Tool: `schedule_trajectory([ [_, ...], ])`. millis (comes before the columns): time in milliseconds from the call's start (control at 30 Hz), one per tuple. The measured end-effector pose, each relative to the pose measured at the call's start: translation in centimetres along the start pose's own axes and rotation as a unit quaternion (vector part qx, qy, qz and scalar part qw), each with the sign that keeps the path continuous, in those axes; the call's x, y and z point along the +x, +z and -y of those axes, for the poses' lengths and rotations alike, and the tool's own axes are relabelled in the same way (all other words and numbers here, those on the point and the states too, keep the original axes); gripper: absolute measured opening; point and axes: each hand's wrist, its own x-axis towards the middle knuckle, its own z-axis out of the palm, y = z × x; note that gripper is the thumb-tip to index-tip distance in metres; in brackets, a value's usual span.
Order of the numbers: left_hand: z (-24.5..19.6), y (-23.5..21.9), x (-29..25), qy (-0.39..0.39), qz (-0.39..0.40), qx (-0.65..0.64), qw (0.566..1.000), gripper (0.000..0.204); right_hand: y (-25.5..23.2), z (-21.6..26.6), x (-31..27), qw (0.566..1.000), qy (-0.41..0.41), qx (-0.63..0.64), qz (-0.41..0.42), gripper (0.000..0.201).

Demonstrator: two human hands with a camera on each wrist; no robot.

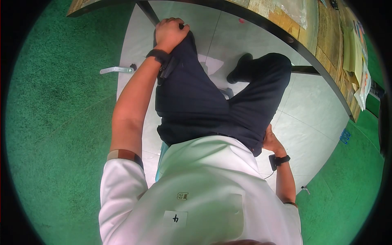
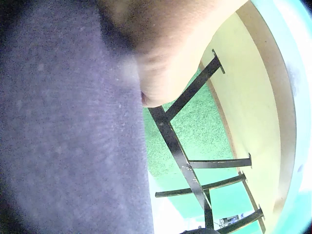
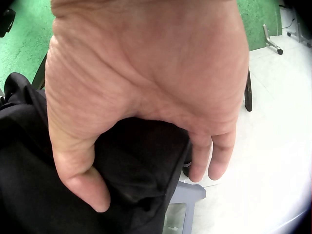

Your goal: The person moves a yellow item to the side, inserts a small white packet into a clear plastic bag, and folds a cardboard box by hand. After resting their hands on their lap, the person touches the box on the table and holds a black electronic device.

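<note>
My left hand (image 1: 169,34) rests on the left knee of the dark trousers (image 1: 192,87), its fingers bent down over the front of the knee. In the left wrist view, part of that hand (image 2: 163,63) lies against the trouser cloth (image 2: 73,136), and its fingers are hidden. On the other side, my right hand (image 1: 272,141) touches the side of the right thigh near the hip. The right wrist view shows this hand (image 3: 146,78) with its thumb lying on the black cloth (image 3: 141,151) and loose fingers hanging beside it. Neither hand holds an object.
A wooden table (image 1: 281,18) with a dark metal frame (image 2: 178,146) stands ahead, above the knees. Papers (image 1: 355,61) lie on its right end. Beneath are light floor tiles (image 1: 308,106) and green carpet (image 1: 57,102). A grey stool leg (image 3: 187,200) shows below the thigh.
</note>
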Motion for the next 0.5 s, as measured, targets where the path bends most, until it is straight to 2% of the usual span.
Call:
schedule_trajectory([
  [500,-0.01,-0.15,0.03,-0.002,0.016,-0.001,1.0,0.035,0.11,-0.37,0.03,1.0,-0.007,-0.007,0.005,0.108],
])
